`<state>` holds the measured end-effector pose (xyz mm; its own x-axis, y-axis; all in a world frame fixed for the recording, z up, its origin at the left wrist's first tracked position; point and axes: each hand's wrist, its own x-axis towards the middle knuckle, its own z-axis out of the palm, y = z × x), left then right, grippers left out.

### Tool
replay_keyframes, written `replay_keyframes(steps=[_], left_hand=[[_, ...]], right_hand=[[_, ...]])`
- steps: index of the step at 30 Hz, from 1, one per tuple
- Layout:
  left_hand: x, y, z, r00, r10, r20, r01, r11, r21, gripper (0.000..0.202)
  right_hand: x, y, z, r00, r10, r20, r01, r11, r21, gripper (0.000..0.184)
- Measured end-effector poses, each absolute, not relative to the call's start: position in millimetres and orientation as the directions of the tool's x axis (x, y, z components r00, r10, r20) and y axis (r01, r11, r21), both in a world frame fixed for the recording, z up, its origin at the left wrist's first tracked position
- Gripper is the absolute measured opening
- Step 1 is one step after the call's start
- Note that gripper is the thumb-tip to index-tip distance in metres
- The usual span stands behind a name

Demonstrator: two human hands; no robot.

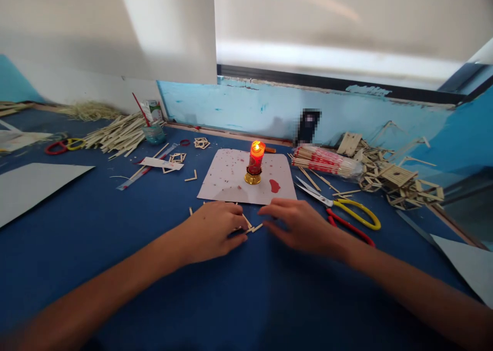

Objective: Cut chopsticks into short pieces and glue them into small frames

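Several short wooden sticks (247, 221) lie on the blue tabletop, some meeting at an angle. My left hand (217, 230) is bent over them, thumb and fingertips against the pieces, and covers part of the group. At the right end of a short stick (257, 227), my right hand (296, 223) has its fingers apart, with nothing visible in it. Just beyond both hands, a lit red candle (256, 158) stands upright in a gold holder (252, 178) on a wax-spotted white sheet (227, 179).
Scissors (339, 203) with yellow and red handles lie open by my right hand. Bundled sticks (327, 162) and stick-built frames (400, 176) sit at the right. Back left are a stick pile (115, 135), a glass jar (154, 134) with a red brush, and a small stick frame (175, 162).
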<state>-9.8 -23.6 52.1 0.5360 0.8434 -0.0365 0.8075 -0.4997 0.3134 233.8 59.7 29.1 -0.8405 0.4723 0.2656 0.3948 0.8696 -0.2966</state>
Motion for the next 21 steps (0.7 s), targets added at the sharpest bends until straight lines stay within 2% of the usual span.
replay_keyframes(steps=[4, 9, 13, 16, 19, 21], left_hand=[[1.5, -20.4, 41.2, 0.468, 0.882, -0.048, 0.846, -0.432, 0.314, 0.015], [3.5, -24.0, 40.9, 0.403, 0.912, -0.08, 0.857, -0.346, 0.381, 0.015], [8.4, -26.4, 43.1, 0.393, 0.912, -0.115, 0.835, -0.301, 0.461, 0.022], [18.7, -24.8, 40.1, 0.365, 0.923, -0.118, 0.827, -0.263, 0.497, 0.024], [30.7, -21.2, 38.6, 0.35, 0.932, -0.099, 0.818, -0.252, 0.517, 0.019], [33.7, -16.2, 43.2, 0.37, 0.925, -0.083, 0.803, -0.273, 0.53, 0.017]], right_hand=[[231.0, 43.5, 11.0, -0.878, 0.441, 0.184, 0.337, 0.845, -0.415, 0.015], [237.6, 58.2, 6.6, -0.913, 0.368, 0.174, 0.252, 0.847, -0.468, 0.011], [240.5, 59.1, 8.4, -0.928, 0.328, 0.175, 0.201, 0.839, -0.506, 0.008], [240.9, 59.0, 10.2, -0.921, 0.351, 0.171, 0.214, 0.818, -0.533, 0.004], [242.6, 61.0, 10.1, -0.911, 0.376, 0.168, 0.226, 0.798, -0.559, 0.011], [245.2, 61.9, 8.7, -0.905, 0.389, 0.174, 0.23, 0.79, -0.567, 0.006]])
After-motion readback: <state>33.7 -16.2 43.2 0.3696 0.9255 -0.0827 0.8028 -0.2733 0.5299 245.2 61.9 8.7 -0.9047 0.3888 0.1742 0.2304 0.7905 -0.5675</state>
